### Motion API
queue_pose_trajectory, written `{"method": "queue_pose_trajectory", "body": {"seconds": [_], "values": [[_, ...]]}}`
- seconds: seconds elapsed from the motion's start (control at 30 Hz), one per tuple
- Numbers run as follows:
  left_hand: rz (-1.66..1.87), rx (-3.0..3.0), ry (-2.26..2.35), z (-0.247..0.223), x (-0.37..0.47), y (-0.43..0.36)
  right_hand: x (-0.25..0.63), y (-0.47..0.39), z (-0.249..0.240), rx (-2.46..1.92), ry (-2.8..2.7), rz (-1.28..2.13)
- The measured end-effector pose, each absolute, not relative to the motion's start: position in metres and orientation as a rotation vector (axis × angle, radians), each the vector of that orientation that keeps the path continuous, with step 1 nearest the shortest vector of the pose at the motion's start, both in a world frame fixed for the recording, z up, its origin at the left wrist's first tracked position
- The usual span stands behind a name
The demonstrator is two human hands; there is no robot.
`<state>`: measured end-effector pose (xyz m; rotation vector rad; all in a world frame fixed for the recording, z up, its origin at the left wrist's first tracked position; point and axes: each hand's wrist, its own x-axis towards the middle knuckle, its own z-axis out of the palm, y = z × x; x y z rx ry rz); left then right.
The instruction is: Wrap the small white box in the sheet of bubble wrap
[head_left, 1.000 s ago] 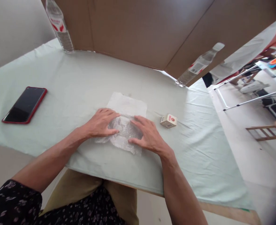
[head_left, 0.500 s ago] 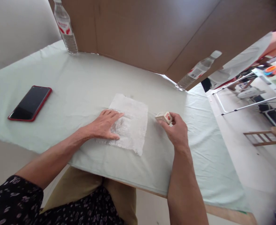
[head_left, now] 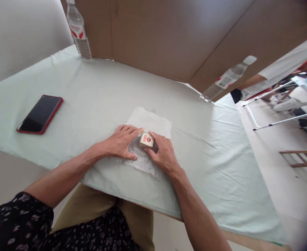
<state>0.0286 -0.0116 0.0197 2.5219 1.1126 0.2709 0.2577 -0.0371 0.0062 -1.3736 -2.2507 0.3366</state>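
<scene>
Small printed box (head_left: pixel 146 140), grasped in right hand (head_left: pixel 165 152), on or just above bubble wrap (head_left: pixel 153 120), near side of desk (head_left: pixel 111 90); with left hand (head_left: pixel 121 142) spread, empty, on wrap's left. Seemingly being positioned; calling next for steady release.

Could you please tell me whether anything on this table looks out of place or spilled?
Nothing stands out: the right hand holds the box over the bubble wrap, the phone lies flat, and no spill shows.

Looked like a makeshift indoor workroom, with cloth-covered table (head_left: pixel 111 94), tall cardboard screen (head_left: pixel 156 38) and, beyond, metal-legged table (head_left: pixel 302 84).
</scene>
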Motion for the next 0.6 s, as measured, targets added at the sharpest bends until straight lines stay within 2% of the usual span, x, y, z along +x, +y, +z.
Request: {"method": "queue_pose_trajectory", "body": {"seconds": [0.6], "values": [[0.278, 2.526, 1.115, 0.0215, 0.0286, -0.0128, 0.2565, -0.0370, 0.0025, -1.387, -2.228, 0.320]]}}
